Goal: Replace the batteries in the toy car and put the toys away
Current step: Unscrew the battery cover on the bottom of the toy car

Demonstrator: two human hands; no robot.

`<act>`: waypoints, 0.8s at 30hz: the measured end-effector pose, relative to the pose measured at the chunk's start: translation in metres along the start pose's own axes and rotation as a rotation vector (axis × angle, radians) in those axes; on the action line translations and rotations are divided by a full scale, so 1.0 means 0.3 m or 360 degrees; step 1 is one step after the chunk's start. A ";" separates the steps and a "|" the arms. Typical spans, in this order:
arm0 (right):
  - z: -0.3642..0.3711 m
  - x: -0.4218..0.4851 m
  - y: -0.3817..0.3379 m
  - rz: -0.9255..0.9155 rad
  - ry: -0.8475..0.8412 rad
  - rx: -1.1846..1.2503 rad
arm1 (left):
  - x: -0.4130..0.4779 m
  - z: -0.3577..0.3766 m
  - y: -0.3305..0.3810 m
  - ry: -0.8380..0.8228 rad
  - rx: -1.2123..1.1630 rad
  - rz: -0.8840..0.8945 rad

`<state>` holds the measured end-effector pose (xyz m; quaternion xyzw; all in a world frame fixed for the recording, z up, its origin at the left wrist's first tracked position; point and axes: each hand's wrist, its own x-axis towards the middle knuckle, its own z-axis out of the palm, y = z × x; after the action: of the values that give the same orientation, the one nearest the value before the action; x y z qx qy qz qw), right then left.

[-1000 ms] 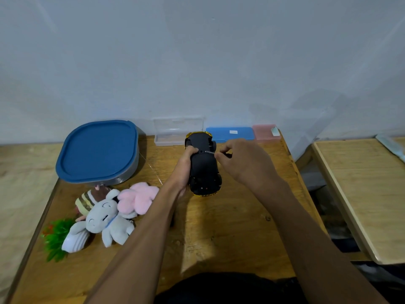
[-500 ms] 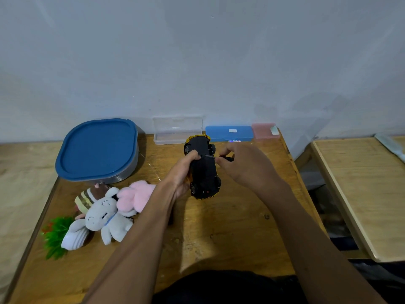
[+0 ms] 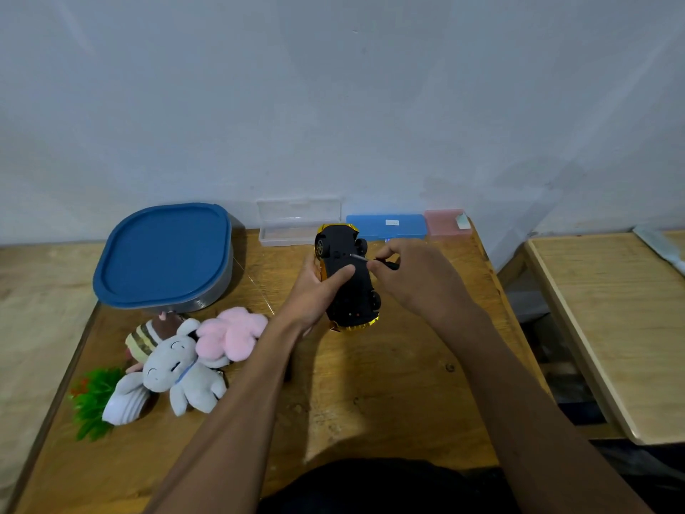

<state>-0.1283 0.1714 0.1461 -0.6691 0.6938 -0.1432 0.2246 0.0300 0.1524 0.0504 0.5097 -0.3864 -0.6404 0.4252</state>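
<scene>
A gold toy car (image 3: 348, 287) is held upside down above the wooden table (image 3: 370, 395), its black underside facing me. My left hand (image 3: 315, 294) grips the car from the left, thumb across the underside. My right hand (image 3: 411, 276) pinches a small screwdriver (image 3: 370, 260) whose metal tip touches the car's underside near the far wheels. A grey plush (image 3: 178, 372), a pink plush (image 3: 231, 333), a striped brown plush (image 3: 146, 337) and a green plastic plant (image 3: 92, 398) lie together at the left.
A grey container with a blue lid (image 3: 163, 254) stands at the back left. Along the wall lie a clear case (image 3: 296, 220), a blue case (image 3: 385, 226) and a pink case (image 3: 444, 222). A second wooden table (image 3: 611, 328) stands to the right across a gap.
My left hand has lifted the car and rolled it towards the right, with the thumb now across its underside. The screwdriver tip stays on the underside.
</scene>
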 end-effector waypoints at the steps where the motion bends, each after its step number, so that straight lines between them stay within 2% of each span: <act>1: 0.003 0.000 0.000 -0.0002 0.0015 0.0003 | 0.003 -0.002 -0.004 0.0029 0.0029 0.0069; 5: 0.014 0.001 0.002 0.0017 0.0045 0.0005 | 0.009 -0.005 -0.008 0.0032 0.0042 0.0174; 13: 0.026 -0.002 -0.018 -0.0012 -0.0063 0.0040 | 0.047 0.001 -0.002 0.0250 -0.0256 0.0048; 20: 0.033 -0.003 -0.035 -0.0010 -0.0050 0.0008 | 0.059 -0.011 -0.009 0.0243 -0.0298 -0.0011; 24: 0.035 -0.004 -0.037 -0.0027 -0.0068 0.0018 | 0.056 -0.021 -0.014 0.0215 -0.0370 -0.0143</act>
<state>-0.1134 0.1729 0.1427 -0.6766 0.6823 -0.1347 0.2419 0.0336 0.1376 0.0398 0.5156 -0.2569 -0.6635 0.4774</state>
